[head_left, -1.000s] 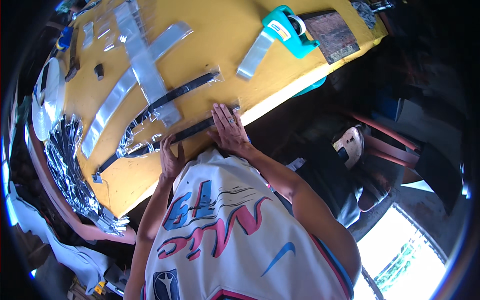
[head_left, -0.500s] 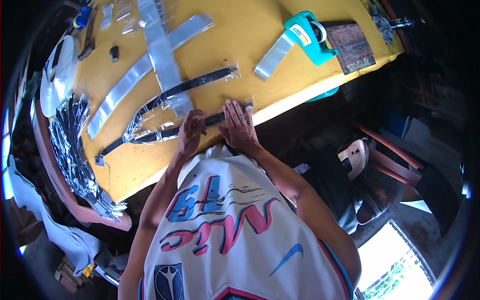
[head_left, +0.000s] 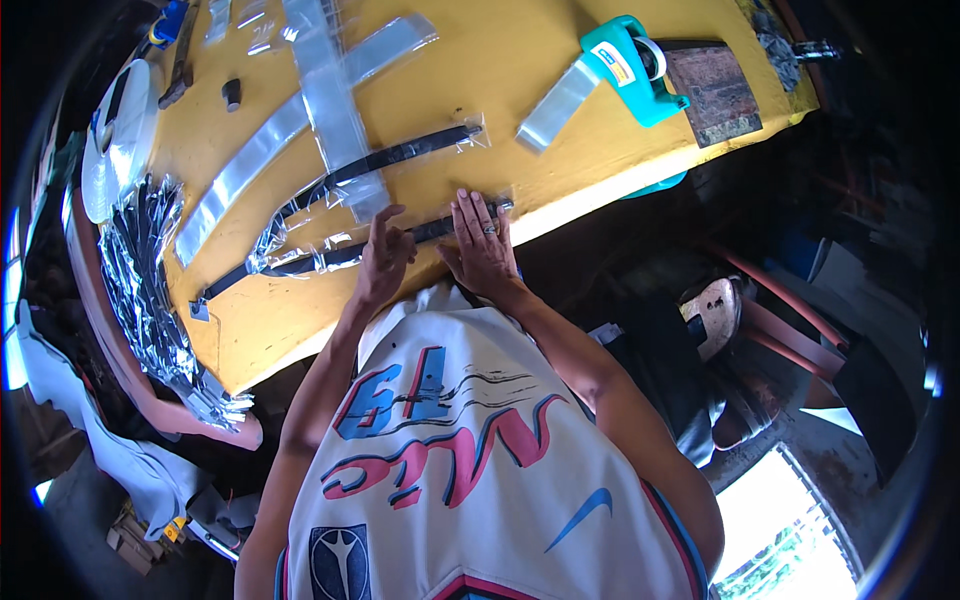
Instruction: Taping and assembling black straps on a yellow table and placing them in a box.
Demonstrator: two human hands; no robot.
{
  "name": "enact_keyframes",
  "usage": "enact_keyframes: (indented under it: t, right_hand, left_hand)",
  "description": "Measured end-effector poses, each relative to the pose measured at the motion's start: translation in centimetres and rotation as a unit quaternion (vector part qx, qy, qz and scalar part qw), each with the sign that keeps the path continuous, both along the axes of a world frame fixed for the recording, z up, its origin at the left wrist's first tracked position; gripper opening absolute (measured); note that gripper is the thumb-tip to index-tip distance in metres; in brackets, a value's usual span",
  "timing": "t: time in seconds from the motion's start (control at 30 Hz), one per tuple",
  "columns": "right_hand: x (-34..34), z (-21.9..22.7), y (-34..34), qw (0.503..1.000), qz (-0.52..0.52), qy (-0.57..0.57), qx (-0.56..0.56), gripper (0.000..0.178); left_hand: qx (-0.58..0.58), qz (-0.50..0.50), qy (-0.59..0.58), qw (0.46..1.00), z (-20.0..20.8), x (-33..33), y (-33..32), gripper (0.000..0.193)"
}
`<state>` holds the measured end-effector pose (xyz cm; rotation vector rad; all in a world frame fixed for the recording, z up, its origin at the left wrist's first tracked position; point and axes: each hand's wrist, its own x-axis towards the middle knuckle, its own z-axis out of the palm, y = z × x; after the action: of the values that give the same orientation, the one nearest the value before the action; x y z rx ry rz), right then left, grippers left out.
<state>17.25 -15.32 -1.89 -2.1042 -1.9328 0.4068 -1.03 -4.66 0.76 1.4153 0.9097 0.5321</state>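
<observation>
A black strap [head_left: 340, 256], partly wrapped in clear film, lies along the near edge of the yellow table. My right hand [head_left: 482, 245] rests flat over its right part, fingers stretched out and a ring on one of them. My left hand [head_left: 385, 255] is beside the strap's middle, its index finger raised and the others loosely bent, with nothing visible in it. Just beyond runs a second black strap [head_left: 400, 155] in clear film. Both straps come close together at the left, where crumpled clear film [head_left: 268, 245] surrounds them.
Wide clear tape strips [head_left: 245, 180] cross the yellow table [head_left: 270, 345]. A teal tape dispenser [head_left: 630, 75] stands at the far right beside a dark reddish plate [head_left: 712, 95]. Film-wrapped black strips [head_left: 150, 270] hang in a bundle at the left, below a white roll [head_left: 120, 140].
My left index finger has lifted and straightened a little. The right hand stays flat on the strap. The whole view has shifted slightly.
</observation>
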Motion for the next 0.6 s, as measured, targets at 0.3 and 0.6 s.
enact_keyframes:
  t: [0.3, 0.6]
  right_hand:
    - [-0.3, -0.2, 0.1, 1.0, -0.003, -0.006, 0.0, 0.078]
    - [-0.1, -0.4, -0.1, 1.0, -0.008, 0.021, 0.021, 0.077]
  left_hand:
    - [0.183, -0.092, 0.114, 0.972, -0.2, 1.2, 1.0, 0.053]
    - [0.159, -0.084, 0.13, 0.975, -0.5, 1.9, 1.2, 0.054]
